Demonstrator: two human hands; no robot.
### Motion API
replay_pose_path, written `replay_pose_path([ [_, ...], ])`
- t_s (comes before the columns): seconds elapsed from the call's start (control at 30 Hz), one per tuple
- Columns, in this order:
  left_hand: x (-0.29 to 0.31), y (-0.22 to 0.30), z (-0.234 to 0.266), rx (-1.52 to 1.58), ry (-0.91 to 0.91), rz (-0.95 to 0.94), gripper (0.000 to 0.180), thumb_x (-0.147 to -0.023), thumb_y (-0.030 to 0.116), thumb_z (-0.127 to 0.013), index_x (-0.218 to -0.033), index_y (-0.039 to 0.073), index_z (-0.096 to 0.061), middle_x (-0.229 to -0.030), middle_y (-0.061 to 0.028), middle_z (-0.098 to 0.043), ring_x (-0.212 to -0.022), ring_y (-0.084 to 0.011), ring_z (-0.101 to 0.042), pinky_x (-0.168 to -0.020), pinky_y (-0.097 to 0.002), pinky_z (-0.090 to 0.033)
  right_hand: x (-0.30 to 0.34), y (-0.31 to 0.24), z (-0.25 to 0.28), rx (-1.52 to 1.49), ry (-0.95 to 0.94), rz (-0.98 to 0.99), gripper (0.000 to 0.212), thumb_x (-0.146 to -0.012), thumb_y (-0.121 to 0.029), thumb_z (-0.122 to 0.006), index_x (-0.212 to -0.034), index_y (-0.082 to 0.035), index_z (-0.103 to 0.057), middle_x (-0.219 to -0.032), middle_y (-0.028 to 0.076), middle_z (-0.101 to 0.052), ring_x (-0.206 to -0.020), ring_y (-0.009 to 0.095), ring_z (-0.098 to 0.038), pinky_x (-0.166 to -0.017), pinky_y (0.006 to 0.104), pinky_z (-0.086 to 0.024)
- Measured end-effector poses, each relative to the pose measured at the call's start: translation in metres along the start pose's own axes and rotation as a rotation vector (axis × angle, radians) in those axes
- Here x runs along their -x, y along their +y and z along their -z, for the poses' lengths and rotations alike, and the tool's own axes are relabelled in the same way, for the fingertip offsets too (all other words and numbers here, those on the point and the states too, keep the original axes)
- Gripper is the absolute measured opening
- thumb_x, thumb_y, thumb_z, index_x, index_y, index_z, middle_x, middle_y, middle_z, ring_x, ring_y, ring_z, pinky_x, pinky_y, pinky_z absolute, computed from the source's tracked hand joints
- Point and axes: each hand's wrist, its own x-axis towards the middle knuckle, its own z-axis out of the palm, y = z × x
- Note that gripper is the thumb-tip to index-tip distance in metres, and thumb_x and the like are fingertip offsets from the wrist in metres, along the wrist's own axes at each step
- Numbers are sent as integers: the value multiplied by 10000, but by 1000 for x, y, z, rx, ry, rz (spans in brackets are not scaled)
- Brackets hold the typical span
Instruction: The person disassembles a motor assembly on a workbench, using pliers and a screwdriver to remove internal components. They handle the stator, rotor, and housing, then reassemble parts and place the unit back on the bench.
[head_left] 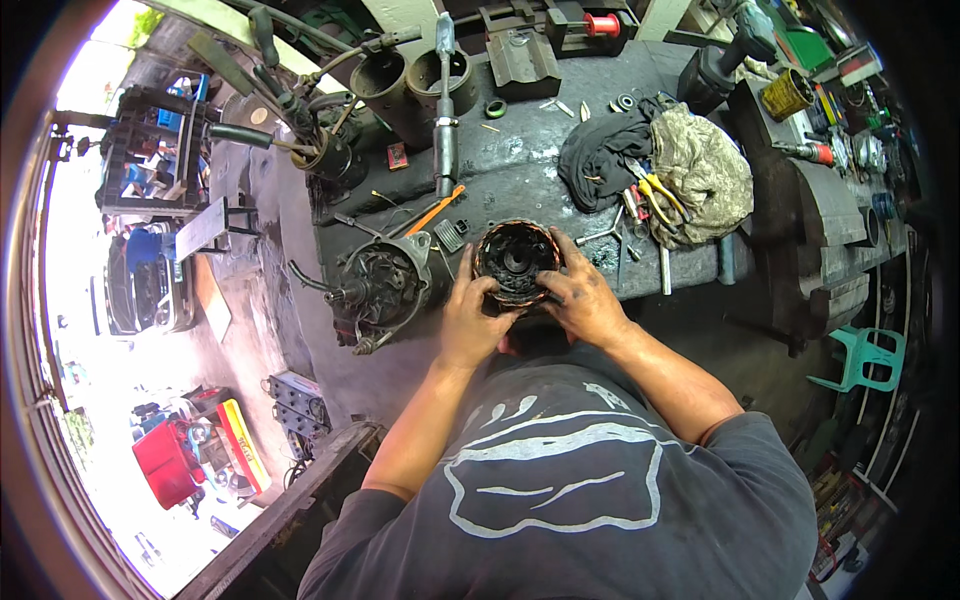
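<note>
Both hands, left hand [470, 318] and right hand [578, 295], clasp the round copper-wound iron stator ring [516, 260]: probably heavy, rigid; windings fragile, grip outer rim.

Dark workbench [560, 160], crumpled rags [690, 165], yellow-handled pliers [655, 195], orange screwdriver [435, 210], turquoise plastic chair [865, 355], red spool [600, 25]
</note>
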Motion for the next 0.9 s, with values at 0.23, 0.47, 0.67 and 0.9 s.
replay_pose_path([
  [0.23, -1, 4, 8, 622, 125, 79, 1118, -918, 465, -919, -1704, -32, -299, -1769, -281, -401, -1645, -396, -424, -1362, -506, -317, 9, 3, 8, -7, 47, 43, 529, -712, -40, -965, -1204, -64, -772, -1731, 374, -367, -1533, 554, -508, -1207, 534, -534],
  [0.47, -50, 10, 16, 1144, 137, 535, 573, -1183, 276, -606, -1625, -70, -492, -1659, -245, -556, -1569, -350, -514, -1336, -476, -370, 8, -2, 42, -45, 34, 157, 492, -698, -27, -966, -1141, -79, -759, -1732, 342, -398, -1539, 530, -519, -1212, 527, -540],
  [0.67, -97, -7, 12, 673, -24, 597, 499, -1037, 104, -814, -1497, -36, -680, -1482, -152, -722, -1285, -203, -699, -1112, -327, -548, 2, -1, 69, -43, 25, 262, 467, -699, -39, -973, -1112, -85, -762, -1735, 312, -416, -1514, 502, -558, -1205, 509, -554],
  [0.9, -96, -7, 10, 679, -178, 672, 368, -995, 114, -875, -1305, -65, -788, -1131, -102, -834, -961, -132, -759, -865, -272, -626, 6, 0, 59, -60, 22, 250, 407, -740, -57, -957, -1093, -83, -757, -1722, 345, -419, -1516, 522, -546, -1216, 503, -541],
])
